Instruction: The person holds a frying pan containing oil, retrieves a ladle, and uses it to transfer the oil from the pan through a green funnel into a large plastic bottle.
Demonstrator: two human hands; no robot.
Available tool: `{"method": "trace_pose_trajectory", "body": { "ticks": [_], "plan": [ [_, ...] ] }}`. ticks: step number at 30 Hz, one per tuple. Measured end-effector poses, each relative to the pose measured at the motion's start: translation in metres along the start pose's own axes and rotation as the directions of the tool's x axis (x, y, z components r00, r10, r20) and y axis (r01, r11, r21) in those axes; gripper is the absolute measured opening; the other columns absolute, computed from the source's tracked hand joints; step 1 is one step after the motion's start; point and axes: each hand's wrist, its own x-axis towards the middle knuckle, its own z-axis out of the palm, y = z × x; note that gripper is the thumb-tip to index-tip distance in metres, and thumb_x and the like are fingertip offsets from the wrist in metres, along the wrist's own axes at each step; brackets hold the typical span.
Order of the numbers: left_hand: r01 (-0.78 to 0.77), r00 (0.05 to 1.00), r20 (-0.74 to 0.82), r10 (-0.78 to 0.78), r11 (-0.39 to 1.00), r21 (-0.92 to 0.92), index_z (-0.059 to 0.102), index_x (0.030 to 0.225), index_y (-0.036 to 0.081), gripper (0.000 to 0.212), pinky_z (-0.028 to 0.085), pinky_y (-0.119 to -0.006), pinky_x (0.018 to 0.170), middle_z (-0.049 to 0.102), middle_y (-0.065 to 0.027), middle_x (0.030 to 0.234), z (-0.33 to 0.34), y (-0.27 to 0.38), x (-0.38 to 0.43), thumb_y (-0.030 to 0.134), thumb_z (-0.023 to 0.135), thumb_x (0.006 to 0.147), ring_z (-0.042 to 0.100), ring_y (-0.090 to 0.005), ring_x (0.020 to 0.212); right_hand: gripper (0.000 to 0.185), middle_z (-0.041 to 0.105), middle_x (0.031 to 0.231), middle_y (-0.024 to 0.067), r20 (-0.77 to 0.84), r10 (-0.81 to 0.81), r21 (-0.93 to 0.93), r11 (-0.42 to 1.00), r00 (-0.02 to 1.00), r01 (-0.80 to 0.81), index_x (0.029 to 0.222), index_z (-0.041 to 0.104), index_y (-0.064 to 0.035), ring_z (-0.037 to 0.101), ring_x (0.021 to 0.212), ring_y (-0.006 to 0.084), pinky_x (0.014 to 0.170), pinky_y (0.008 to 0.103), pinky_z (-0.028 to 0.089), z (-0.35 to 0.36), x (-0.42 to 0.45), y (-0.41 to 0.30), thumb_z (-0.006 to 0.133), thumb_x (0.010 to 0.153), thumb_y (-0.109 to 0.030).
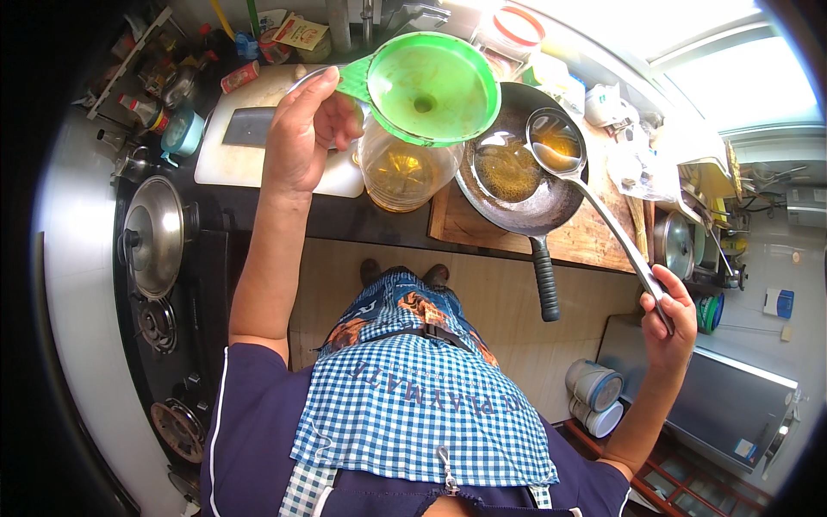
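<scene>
My left hand [310, 129] grips the handle tab of a green plastic funnel [433, 87], which is over a clear container [410, 171] with yellow oil in its bottom. Whether the spout is inside the container's mouth is hidden. My right hand [669, 316] holds the end of a long metal ladle [610, 216]. The ladle's bowl, with oil in it, is above the right side of a dark wok [552, 213]. More oil with small bubbles lies in the wok, whose black ribbed handle points towards me.
Beneath the wok lies a wooden board [452, 220]. A cleaver [249, 126] rests on a white cutting board [216, 158] at the left. Further left are a lidded pan [155, 236] and a gas stove [155, 323]. Plastic bags [630, 155] and a red-lidded jar [517, 29] stand behind.
</scene>
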Motion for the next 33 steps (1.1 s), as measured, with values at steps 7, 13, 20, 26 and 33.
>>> {"method": "trace_pose_trajectory", "body": {
  "ticks": [7, 13, 20, 26, 33],
  "plan": [
    [-0.014, 0.999, 0.048, 0.013, 1.000, 0.009, 0.055, 0.078, 0.006, 0.025, 0.038, -0.020, 0.044, 0.057, -0.0076, 0.058, -0.003, -0.002, -0.001, 0.028, 0.048, 0.088, 0.049, -0.0103, 0.046, 0.041, 0.055, 0.076, 0.0184, 0.001, -0.010, 0.012, 1.000, 1.000, 0.010, 0.119, 0.045, 0.0070, 0.030, 0.039, 0.0039, 0.036, 0.0133, 0.027, -0.001, -0.005, -0.008, 0.045, 0.079, -0.004],
    [-0.007, 0.999, 0.037, 0.007, 1.000, 0.019, 0.056, 0.074, 0.006, 0.029, 0.037, -0.019, 0.041, 0.056, -0.0055, 0.058, -0.003, -0.002, -0.005, 0.029, 0.047, 0.089, 0.055, -0.0124, 0.050, 0.040, 0.055, 0.076, 0.0178, 0.021, 0.007, 0.026, 1.000, 1.000, -0.007, 0.119, 0.045, 0.0068, 0.031, 0.040, 0.0041, 0.037, 0.0134, 0.028, -0.003, -0.004, 0.005, 0.046, 0.080, -0.004],
    [-0.001, 0.997, 0.072, -0.001, 0.999, 0.033, 0.055, 0.074, 0.007, 0.027, 0.038, -0.019, 0.042, 0.056, -0.0057, 0.058, -0.004, 0.000, -0.011, 0.029, 0.048, 0.088, 0.055, -0.0118, 0.049, 0.039, 0.055, 0.075, 0.0169, -0.013, -0.008, -0.027, 1.000, 1.000, 0.007, 0.116, 0.047, 0.0064, 0.030, 0.039, 0.0036, 0.036, 0.0130, 0.027, 0.007, -0.007, 0.003, 0.047, 0.079, -0.004],
    [0.011, 0.998, 0.068, -0.012, 1.000, 0.011, 0.057, 0.076, 0.005, 0.027, 0.039, -0.020, 0.044, 0.058, -0.0078, 0.058, -0.003, -0.003, -0.018, 0.029, 0.050, 0.087, 0.048, -0.0099, 0.045, 0.044, 0.055, 0.075, 0.0186, 0.047, -0.042, -0.032, 0.999, 0.998, 0.043, 0.120, 0.045, 0.0062, 0.027, 0.036, 0.0027, 0.033, 0.0131, 0.024, -0.001, -0.019, -0.037, 0.048, 0.078, -0.006],
    [0.012, 0.999, 0.053, -0.012, 1.000, 0.012, 0.056, 0.076, 0.005, 0.027, 0.039, -0.020, 0.043, 0.057, -0.0080, 0.058, -0.011, -0.003, -0.022, 0.029, 0.051, 0.087, 0.048, -0.0103, 0.044, 0.046, 0.056, 0.077, 0.0190, 0.209, -0.109, -0.099, 0.986, 0.972, 0.132, 0.127, 0.035, 0.0080, 0.029, 0.033, 0.0013, 0.030, 0.0121, 0.028, 0.014, -0.029, -0.101, 0.040, 0.083, -0.005]
  ]
}}
